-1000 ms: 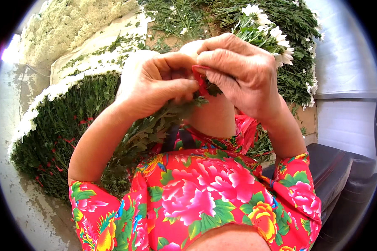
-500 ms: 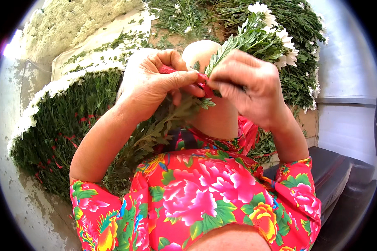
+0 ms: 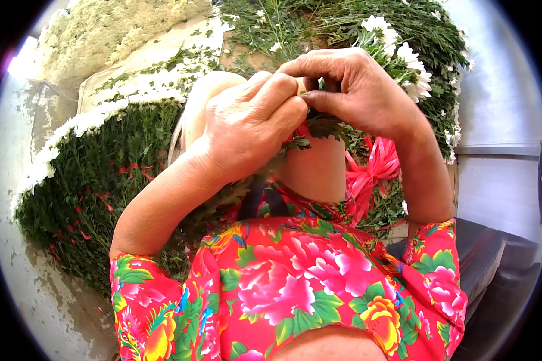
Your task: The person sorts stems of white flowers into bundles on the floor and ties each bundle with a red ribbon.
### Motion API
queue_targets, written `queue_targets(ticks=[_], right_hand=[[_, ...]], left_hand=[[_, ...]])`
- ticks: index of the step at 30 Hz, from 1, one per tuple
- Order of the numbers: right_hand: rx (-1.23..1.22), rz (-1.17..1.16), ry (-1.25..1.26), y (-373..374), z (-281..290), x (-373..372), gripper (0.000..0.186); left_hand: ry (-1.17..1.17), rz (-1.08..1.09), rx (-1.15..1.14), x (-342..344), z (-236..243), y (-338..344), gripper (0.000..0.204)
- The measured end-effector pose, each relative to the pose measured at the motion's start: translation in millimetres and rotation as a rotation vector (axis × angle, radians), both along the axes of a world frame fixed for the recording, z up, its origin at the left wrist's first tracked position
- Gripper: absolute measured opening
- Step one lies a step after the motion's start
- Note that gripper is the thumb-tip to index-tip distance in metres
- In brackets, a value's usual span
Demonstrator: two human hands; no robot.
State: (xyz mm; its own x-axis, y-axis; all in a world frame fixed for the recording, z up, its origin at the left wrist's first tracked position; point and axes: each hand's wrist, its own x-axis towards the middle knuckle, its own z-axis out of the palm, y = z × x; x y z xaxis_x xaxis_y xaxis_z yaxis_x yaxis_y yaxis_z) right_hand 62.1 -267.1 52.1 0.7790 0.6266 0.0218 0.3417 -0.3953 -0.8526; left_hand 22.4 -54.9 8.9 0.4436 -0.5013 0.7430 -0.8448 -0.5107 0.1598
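Observation:
My left hand (image 3: 253,120) is closed, knuckles up, on a red ribbon (image 3: 302,127) around the leafy stems of a white chrysanthemum bunch (image 3: 412,72) lying across my bare knee (image 3: 313,165). My right hand (image 3: 361,90) is just right of and above it, fingers curled and pinched at the same binding, thumb against the left hand's fingertips. The exact grip and most of the stems are hidden by both hands. A bundle of loose red strips (image 3: 373,165) hangs to the right of the knee.
Stacked white-headed chrysanthemum stems (image 3: 84,174) lie at the left, tied with red. Cream flower heads (image 3: 108,27) pile at the back left. More cut stems (image 3: 433,36) lie at the back right. A black padded seat (image 3: 482,259) stands beside a white panel (image 3: 494,180) at the right.
My left hand has turned over, knuckles up, and moved right over the ribbon. My right hand has risen above it with fingers curled, and more of the red strip bundle shows.

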Motion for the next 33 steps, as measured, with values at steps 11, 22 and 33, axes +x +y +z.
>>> queue_targets(ticks=[11, 22, 33], right_hand=[[-0.205, 0.096, -0.207, 16.2, 13.4, -3.2, 0.023], [-0.054, 0.068, 0.003, 29.1, 5.7, -5.5, 0.022], [-0.072, 0.016, -0.385, 2.1, -9.5, 0.6, 0.015]], left_hand=[[-0.102, 0.085, -0.047, -2.0, -17.2, 3.6, 0.015], [-0.097, 0.142, 0.017, -14.2, -13.6, 13.7, 0.018], [0.109, 0.135, -0.1, 3.0, -14.9, 2.0, 0.012]])
